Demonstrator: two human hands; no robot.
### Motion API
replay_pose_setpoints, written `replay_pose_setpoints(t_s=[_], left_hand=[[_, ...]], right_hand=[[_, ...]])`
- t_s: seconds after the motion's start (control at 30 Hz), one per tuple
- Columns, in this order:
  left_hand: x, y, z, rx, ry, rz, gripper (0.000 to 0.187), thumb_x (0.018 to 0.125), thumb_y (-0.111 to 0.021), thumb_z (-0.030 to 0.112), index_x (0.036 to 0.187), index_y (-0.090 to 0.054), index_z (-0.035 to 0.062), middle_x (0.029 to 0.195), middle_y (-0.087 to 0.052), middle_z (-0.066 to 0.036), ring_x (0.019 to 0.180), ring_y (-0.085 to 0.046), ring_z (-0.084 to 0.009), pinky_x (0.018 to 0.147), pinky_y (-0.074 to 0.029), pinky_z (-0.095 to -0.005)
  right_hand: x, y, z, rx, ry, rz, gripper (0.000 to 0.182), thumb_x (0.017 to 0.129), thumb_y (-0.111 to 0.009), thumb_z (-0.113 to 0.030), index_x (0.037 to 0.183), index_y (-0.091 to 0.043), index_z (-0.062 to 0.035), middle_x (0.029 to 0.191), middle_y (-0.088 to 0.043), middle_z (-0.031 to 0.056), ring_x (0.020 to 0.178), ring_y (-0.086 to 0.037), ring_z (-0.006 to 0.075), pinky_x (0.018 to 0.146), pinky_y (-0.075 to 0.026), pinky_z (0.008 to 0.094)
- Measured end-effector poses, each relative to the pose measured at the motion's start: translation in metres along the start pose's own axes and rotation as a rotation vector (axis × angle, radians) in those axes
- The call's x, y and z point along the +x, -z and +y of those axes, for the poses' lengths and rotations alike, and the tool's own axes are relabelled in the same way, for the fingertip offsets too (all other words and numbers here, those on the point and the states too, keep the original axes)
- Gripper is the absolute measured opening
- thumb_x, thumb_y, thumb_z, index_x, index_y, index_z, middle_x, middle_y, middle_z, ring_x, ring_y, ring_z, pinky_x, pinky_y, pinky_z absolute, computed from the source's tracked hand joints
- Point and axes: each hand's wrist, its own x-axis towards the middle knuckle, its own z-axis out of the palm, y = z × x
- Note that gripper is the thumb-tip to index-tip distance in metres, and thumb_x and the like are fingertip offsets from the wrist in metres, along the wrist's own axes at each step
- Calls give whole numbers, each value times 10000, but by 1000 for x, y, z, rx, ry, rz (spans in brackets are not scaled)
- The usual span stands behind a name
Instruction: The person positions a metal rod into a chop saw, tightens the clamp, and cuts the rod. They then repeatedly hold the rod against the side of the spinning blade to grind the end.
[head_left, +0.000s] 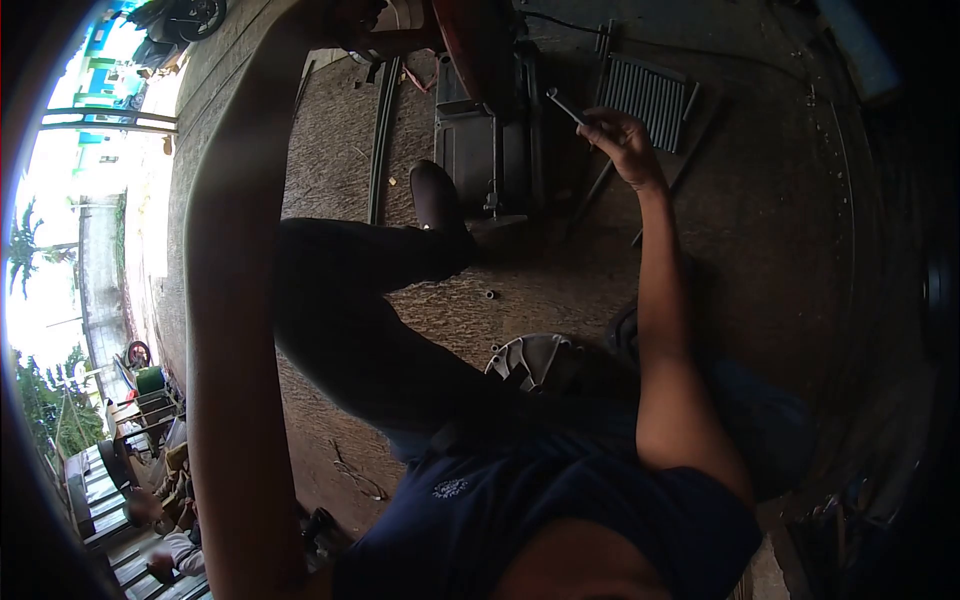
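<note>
Right hand (628, 150): closed on short metal tube (565, 103), held above floor (540, 305) beside red cut-off saw (466, 50). Left hand (354, 22): at top edge, near saw; grip too dark to tell. Slatted metal grille (645, 95): near right hand.

The one view looks out from the person's head, steeply down over the shirt (560, 490) at the bottom edge. The left arm (235, 300) looms very near, the right hand (628, 150) farther off above the floor (570, 290). The wide lens bows everything, turning the outdoors (100, 235) sideways at left.
</note>
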Motion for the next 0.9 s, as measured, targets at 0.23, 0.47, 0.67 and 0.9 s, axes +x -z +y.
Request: replay_pose_setpoints(t_s=[0.23, 0.47, 0.67, 0.9], left_hand=[[-22, -24, 39, 521, -303, -10, 425, 928, -566, 455, 1040, -660, 55, 656, -575, -15, 588, -530, -109, 524, -453, -300], [-24, -27, 51, 519, -187, 51, 502, 865, -661, 479, 1113, -642, 43, 769, -647, -73, 641, -597, -169, 599, -512, -335], [-44, -68, 101, 948, -519, -24, 680, 655, -844, 416, 1203, -604, 91, 1030, -672, -130, 792, -659, -251, 704, -564, -361], [-30, -50, 74, 679, -369, -35, 697, 677, -834, 374, 1244, -573, 64, 1069, -667, -137, 829, -666, -250, 726, -568, -355]], right_hand=[[2, -4, -16, -83, 44, 2, 122, 875, -717, -86, 996, -730, -79, 652, -517, -102, 597, -373, 3, 518, -254, 214], [3, -3, -15, -48, 43, 9, 145, 870, -714, -77, 1014, -734, -83, 680, -571, -81, 631, -432, 12, 553, -302, 204], [5, -6, -19, 29, 81, -34, 167, 899, -676, -103, 1049, -720, -43, 750, -637, -8, 657, -488, 48, 604, -388, 215], [3, -7, -33, 102, -7, -74, 239, 959, -596, -201, 1043, -707, -7, 764, -645, 19, 642, -499, 64, 598, -409, 224]])
